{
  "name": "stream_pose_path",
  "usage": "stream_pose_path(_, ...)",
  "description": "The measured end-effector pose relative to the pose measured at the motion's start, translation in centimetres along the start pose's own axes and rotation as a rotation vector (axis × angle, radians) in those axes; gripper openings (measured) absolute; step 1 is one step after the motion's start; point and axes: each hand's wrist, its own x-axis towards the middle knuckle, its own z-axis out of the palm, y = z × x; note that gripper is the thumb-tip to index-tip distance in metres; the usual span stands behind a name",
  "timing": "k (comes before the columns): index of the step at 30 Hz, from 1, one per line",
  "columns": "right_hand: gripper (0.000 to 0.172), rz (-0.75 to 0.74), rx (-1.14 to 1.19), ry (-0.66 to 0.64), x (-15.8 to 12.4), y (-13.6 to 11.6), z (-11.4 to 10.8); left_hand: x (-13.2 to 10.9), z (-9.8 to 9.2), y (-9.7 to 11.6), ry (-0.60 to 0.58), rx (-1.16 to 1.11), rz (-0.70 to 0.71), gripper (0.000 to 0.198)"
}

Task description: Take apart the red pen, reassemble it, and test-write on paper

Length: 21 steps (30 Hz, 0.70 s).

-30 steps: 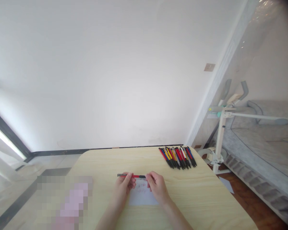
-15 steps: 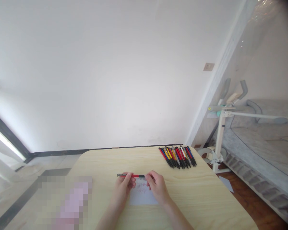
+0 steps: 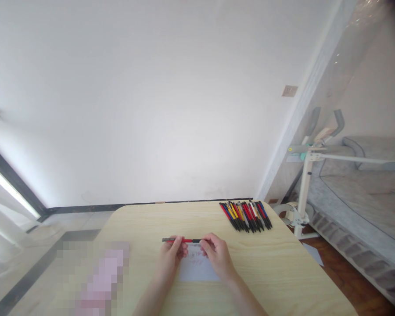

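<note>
A red pen (image 3: 187,240) with a black grip lies level between my two hands, above a sheet of white paper (image 3: 197,270) that bears reddish scribbles. My left hand (image 3: 171,253) is closed round the red barrel, and the dark end sticks out past it to the left. At the other end, the fingertips of my right hand (image 3: 214,251) pinch the pen near its tip, which they hide. Beyond my right hand, a row of pens (image 3: 245,217) in red, blue, yellow, white and black lies side by side on the wooden table (image 3: 270,267).
A white wall (image 3: 184,109) rises behind the table's far edge. To the right stand a white exercise machine (image 3: 305,184) and a grey sofa (image 3: 358,188). A blurred pinkish patch (image 3: 105,272) covers the lower left. Some paper (image 3: 312,253) shows beside the table's right edge.
The view has shifted slightly, so most things appear a little further right. Both hands keep the same hold on the pen.
</note>
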Motion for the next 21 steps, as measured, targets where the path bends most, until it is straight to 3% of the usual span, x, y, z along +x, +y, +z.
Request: stream_pose_path(21, 0.025, 0.036, 0.114, -0.020, 0.02, 0.77, 0.18, 0.18, -0.57, -0.61, -0.056, -0.024, 0.031, 0.021)
